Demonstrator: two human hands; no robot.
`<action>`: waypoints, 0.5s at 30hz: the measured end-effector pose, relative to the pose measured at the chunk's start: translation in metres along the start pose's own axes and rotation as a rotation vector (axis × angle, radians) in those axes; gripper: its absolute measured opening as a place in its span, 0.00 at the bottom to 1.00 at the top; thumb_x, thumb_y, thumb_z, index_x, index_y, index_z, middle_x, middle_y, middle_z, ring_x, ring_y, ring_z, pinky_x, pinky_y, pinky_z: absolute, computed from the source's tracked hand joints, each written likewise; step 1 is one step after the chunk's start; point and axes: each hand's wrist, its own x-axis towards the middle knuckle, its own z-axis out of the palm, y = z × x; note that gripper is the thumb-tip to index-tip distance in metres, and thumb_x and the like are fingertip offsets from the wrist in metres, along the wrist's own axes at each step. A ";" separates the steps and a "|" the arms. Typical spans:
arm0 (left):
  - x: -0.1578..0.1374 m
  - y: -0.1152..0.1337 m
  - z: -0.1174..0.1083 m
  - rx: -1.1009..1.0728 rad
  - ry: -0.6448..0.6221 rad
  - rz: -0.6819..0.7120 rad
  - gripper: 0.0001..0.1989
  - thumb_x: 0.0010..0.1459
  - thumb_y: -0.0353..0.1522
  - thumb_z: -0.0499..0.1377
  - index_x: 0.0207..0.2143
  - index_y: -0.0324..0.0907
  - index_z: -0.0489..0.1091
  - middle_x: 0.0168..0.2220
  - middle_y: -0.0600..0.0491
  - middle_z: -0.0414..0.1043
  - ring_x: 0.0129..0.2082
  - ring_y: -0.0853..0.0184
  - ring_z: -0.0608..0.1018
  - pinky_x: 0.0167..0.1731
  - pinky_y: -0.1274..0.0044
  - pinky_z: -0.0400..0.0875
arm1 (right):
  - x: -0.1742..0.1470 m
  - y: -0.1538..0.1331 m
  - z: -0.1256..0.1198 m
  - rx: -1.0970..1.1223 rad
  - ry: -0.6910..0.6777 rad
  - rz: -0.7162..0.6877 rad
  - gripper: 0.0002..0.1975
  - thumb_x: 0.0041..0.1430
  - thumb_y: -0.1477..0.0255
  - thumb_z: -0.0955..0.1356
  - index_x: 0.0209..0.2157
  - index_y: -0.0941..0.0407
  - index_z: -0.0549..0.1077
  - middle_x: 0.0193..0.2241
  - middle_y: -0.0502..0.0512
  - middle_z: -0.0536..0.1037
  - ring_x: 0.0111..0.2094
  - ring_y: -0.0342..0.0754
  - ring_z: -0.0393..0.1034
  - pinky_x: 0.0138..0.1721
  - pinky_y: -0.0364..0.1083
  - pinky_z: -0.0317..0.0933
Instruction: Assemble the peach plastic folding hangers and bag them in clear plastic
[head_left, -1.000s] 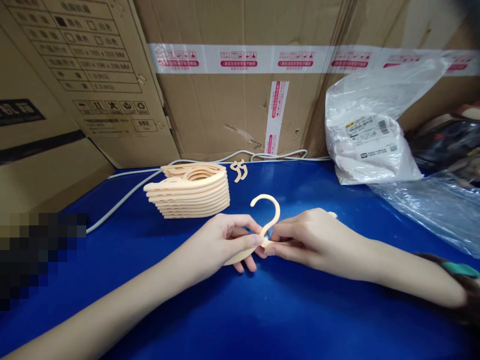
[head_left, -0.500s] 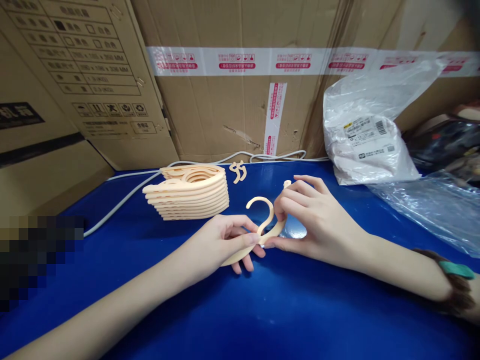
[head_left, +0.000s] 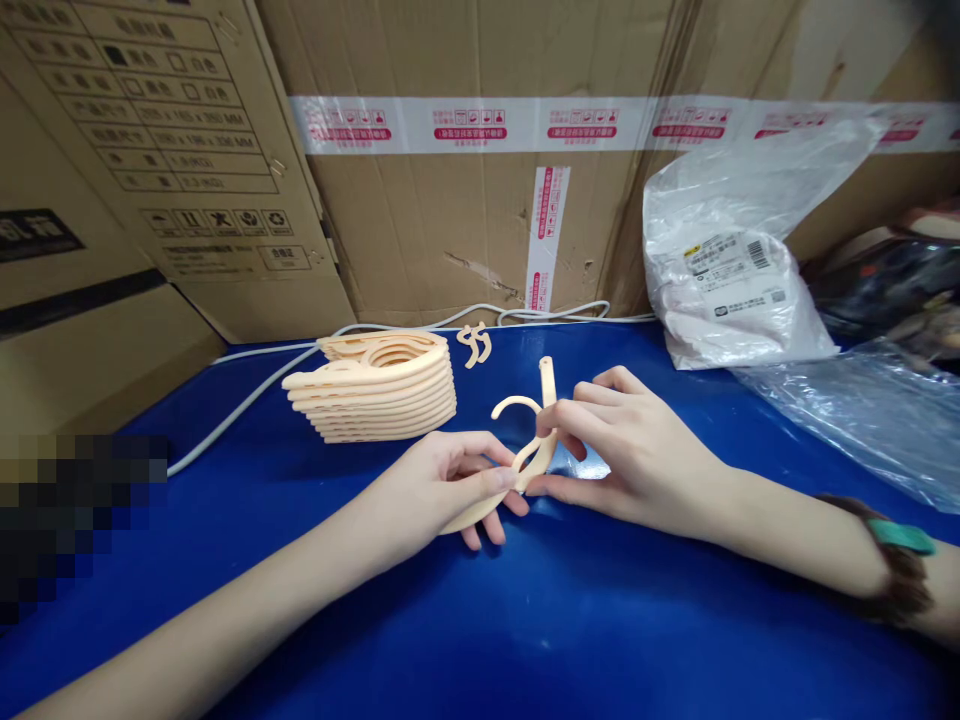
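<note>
A cream plastic folding hanger point(head_left: 541, 455) is held between my two hands over the blue surface. Its curved hook points up and to the left, and one arm stands nearly upright beside it. My left hand point(head_left: 469, 480) pinches the hanger near its joint, thumb on top and fingers underneath. Part of the other arm shows below the left palm. On the right side, my right hand point(head_left: 611, 435) grips the upright arm, with its index finger against that arm and its thumb low by the joint. The fingers partly hide the joint.
A neat stack of folded cream hangers point(head_left: 371, 390) stands behind my left hand. Two small loose hook-shaped pieces point(head_left: 476, 344) lie beside it. A white cable point(head_left: 251, 432) runs along the back, before cardboard boxes point(head_left: 450, 220). A labelled plastic bag point(head_left: 739, 280) sits at right.
The hanger's right arm has swung left and more upright, closer to the hook. My right hand moved slightly left with it; my left hand stayed nearly still.
</note>
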 end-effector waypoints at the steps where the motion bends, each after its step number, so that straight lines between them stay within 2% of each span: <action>1: 0.001 0.000 0.000 0.001 -0.003 0.004 0.14 0.55 0.40 0.60 0.36 0.37 0.69 0.30 0.51 0.77 0.22 0.72 0.76 0.20 0.83 0.70 | 0.000 0.000 0.001 0.015 -0.010 -0.004 0.18 0.66 0.58 0.64 0.39 0.60 0.72 0.24 0.49 0.74 0.26 0.44 0.66 0.36 0.48 0.50; 4: 0.002 -0.002 0.000 0.015 -0.006 0.006 0.13 0.56 0.39 0.60 0.36 0.37 0.69 0.30 0.51 0.76 0.22 0.72 0.76 0.20 0.83 0.70 | -0.001 0.000 0.002 0.048 -0.046 -0.034 0.16 0.66 0.61 0.64 0.42 0.60 0.74 0.26 0.50 0.77 0.27 0.45 0.67 0.38 0.49 0.50; 8: -0.003 -0.001 0.002 0.128 0.013 0.029 0.13 0.60 0.39 0.56 0.40 0.38 0.70 0.30 0.53 0.75 0.22 0.72 0.75 0.21 0.82 0.68 | 0.000 0.000 0.000 0.057 -0.081 0.016 0.16 0.64 0.58 0.65 0.38 0.57 0.75 0.28 0.51 0.78 0.30 0.46 0.67 0.39 0.49 0.49; 12: -0.013 0.003 0.002 0.547 0.133 0.205 0.11 0.63 0.39 0.55 0.44 0.46 0.72 0.24 0.60 0.70 0.21 0.74 0.70 0.22 0.82 0.61 | 0.003 0.008 -0.004 0.033 -0.151 0.175 0.18 0.69 0.60 0.59 0.33 0.56 0.73 0.28 0.50 0.76 0.32 0.47 0.67 0.40 0.49 0.49; 15: -0.017 0.004 0.001 0.806 0.168 0.308 0.08 0.64 0.37 0.56 0.41 0.48 0.74 0.25 0.61 0.69 0.23 0.74 0.69 0.25 0.81 0.59 | 0.004 0.021 -0.005 -0.077 -0.204 0.267 0.14 0.69 0.64 0.60 0.33 0.56 0.71 0.28 0.50 0.75 0.33 0.47 0.67 0.39 0.48 0.49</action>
